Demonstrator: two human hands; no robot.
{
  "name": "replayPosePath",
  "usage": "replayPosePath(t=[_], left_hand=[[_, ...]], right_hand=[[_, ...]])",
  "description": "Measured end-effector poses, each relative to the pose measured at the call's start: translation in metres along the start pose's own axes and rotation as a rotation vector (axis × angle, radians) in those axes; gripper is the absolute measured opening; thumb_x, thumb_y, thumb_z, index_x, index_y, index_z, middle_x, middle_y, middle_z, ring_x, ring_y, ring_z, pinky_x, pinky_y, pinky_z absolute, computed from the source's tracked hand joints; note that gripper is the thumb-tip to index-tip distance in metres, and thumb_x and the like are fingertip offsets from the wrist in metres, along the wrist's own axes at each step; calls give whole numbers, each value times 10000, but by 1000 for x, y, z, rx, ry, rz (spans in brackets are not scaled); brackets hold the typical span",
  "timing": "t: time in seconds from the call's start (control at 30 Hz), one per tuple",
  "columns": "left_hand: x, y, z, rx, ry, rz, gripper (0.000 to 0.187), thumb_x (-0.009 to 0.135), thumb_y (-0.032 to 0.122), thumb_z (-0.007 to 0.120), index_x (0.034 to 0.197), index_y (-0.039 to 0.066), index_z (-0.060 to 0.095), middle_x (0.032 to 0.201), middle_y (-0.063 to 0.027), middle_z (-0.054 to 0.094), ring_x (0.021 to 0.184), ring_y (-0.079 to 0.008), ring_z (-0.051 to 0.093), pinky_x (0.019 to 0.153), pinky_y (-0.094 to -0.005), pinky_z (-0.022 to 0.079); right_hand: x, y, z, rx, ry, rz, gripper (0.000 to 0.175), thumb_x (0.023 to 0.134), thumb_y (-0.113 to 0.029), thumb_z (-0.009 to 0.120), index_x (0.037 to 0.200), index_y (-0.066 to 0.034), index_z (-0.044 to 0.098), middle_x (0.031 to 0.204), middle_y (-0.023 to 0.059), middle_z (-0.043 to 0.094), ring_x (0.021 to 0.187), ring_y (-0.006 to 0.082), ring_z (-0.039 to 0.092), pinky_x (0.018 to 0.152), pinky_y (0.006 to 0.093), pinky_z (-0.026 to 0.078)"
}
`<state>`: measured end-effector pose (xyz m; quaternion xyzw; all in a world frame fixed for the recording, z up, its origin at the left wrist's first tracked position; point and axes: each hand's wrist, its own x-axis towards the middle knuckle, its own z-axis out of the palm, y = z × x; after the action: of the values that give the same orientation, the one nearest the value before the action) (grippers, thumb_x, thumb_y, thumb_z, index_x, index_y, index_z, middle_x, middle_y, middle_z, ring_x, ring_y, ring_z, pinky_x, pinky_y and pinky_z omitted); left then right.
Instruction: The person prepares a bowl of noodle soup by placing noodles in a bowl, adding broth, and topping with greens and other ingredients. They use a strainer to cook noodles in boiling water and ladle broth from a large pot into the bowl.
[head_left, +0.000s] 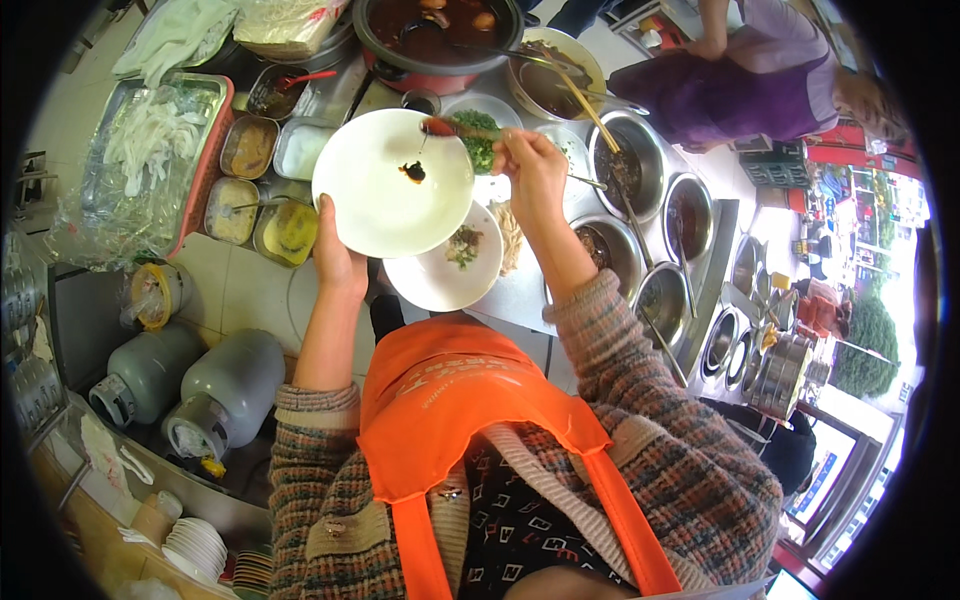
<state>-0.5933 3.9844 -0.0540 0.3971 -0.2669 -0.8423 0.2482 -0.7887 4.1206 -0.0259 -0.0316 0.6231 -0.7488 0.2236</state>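
Note:
My left hand (341, 259) holds a white bowl (382, 217) by its lower left rim. A small dark spot of sauce (412, 172) lies in it. My right hand (534, 169) grips the handle of a small spoon (439, 127), whose reddish-brown bowl is over the white bowl's upper right part; a thin dark streak runs below it. Partly beneath the held bowl is a second white bowl (420, 281) with chopped greens and brown seasoning (465, 247). Chopped green herbs (476, 124) lie behind the spoon, and pale strips of food (511, 232) are beside the second bowl.
Square seasoning containers (250, 148) stand left of the bowls, beside a red basket (217, 135) lined with plastic. A large pot of dark broth (439, 75) is at the top. Steel pots (660, 165) with ladles are at right. A person in a purple apron (697, 97) stands beyond. Gas cylinders (232, 382) stand lower left.

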Motion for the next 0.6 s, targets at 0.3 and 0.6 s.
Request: replayPosePath(t=[0.3,0.6], left_hand=[[-65,16,-73,-6,123,23,607,990,458,368,1404,16,334,1398,-123,432,1270,-256,433,1041,-384,356],[-118,24,-130,5,223,126,603,999,443,318,1410,1,316,1422,-136,399,1291,-268,410,1060,-387,329]], right_hand=[[41,22,48,-768,-261,-306,342,794,-106,683,1095,42,618,738,193,660,577,245,653,588,322,525],[1,85,77,-1175,-444,-247,860,685,-126,769,1374,67,292,1254,271,449,1133,411,504,946,402,448]])
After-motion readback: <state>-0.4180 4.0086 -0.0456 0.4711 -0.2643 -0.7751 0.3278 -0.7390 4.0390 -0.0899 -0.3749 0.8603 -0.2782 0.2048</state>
